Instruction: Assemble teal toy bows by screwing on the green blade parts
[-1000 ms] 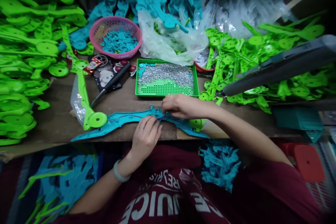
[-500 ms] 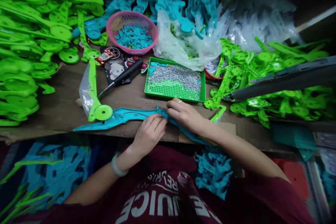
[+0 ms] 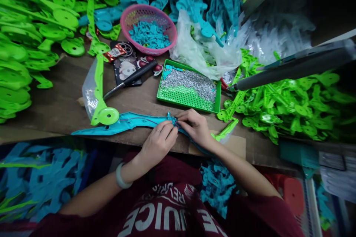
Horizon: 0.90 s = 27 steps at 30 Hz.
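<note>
A long, curved blue plastic bow part [image 3: 130,121] lies across the front of the table, with a thin dark cord [image 3: 147,119] running along its inside. My left hand [image 3: 159,140] is closed on the bow's middle, with thumb and fingers pinched at its lower edge. Just right of it, my right hand [image 3: 197,127] has its fingertips pinched together at the same middle section. Whatever is between those fingertips is too small and covered to make out. A green bow limb [image 3: 98,89] with a round disc and clear film touches the blue part's left side.
Beyond my hands is a green tray [image 3: 189,99] of small metal screws. A pink basket [image 3: 148,50] holds small blue pieces. A black-handled tool [image 3: 140,73] lies on a dark card. Green parts [image 3: 292,103] are heaped right and left; a dark tool [image 3: 289,70] reaches in from the right.
My right hand has turned, its fingers now pinched lower at the bow's middle. The left hand stays in place. The whole view has shifted slightly.
</note>
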{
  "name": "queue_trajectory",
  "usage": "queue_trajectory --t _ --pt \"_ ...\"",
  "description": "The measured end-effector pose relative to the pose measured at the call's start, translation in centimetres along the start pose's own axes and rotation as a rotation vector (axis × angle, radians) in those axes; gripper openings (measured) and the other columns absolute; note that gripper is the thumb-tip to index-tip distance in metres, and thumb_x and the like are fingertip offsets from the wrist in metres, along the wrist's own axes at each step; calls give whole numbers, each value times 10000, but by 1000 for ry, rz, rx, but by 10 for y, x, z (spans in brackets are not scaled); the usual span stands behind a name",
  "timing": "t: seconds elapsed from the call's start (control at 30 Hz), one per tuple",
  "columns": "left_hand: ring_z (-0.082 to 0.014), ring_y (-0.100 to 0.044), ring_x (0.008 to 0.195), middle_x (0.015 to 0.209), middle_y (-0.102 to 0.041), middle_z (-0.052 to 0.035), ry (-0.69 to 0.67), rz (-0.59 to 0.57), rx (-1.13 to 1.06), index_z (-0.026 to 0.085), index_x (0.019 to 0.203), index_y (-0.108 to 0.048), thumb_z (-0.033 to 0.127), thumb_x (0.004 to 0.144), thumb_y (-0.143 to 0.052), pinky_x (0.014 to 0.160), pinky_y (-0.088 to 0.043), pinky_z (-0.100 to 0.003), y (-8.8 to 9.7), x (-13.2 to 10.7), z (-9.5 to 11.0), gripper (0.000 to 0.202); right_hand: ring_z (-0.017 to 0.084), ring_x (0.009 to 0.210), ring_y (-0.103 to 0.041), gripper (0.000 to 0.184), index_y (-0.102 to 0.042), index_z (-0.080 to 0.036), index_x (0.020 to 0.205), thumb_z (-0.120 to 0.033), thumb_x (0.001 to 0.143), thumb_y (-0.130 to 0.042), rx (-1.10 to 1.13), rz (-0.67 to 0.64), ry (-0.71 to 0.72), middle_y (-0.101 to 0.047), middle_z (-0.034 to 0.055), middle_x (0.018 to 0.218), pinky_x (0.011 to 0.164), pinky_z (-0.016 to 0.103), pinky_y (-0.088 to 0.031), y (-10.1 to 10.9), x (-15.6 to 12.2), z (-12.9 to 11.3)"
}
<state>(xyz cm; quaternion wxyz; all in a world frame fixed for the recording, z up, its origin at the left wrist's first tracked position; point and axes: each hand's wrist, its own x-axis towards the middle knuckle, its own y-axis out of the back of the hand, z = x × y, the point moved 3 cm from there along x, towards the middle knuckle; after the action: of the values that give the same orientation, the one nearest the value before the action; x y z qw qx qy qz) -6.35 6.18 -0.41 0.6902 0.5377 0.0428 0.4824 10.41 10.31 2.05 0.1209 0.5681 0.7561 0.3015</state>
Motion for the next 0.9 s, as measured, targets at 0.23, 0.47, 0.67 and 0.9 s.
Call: queue_trajectory --t 0.23,0.47,0.67,0.9 --pt "-295 -653 1076 1013 -684 -149 -1 5 43 87 1192 -651 125 940 -590 920 -582 -438 -1 1 1 263 174 933 -678 74 -702 -182 864 -214 921 -667 143 -15 -86 -725 68 990 850 349 -531 2 1 6" --pt "-297 -636 1140 1078 -694 -149 -17 -45 74 100 1243 -636 123 950 -565 962 -564 -441 -3 -2 1 302 190 913 -593 114 -635 -192 870 -198 967 -575 -90 -62 23 -659 64 908 846 379 -487 2 4 -3" --pt "-289 -642 1123 1071 -693 -141 3 -51 72 121 1260 -637 120 947 -567 959 -561 -434 -2 -1 2 321 194 887 -582 136 -598 -206 845 -208 976 -559 -153 -49 14 -652 53 884 829 382 -473 0 3 -6" --pt "-298 -629 1098 1030 -675 -138 -7 -57 88 105 1226 -653 105 925 -590 936 -558 -430 -1 2 1 308 215 906 -537 215 -608 -180 876 -200 1010 -441 -381 -234 -2 -622 101 923 748 347 -461 -2 5 -7"
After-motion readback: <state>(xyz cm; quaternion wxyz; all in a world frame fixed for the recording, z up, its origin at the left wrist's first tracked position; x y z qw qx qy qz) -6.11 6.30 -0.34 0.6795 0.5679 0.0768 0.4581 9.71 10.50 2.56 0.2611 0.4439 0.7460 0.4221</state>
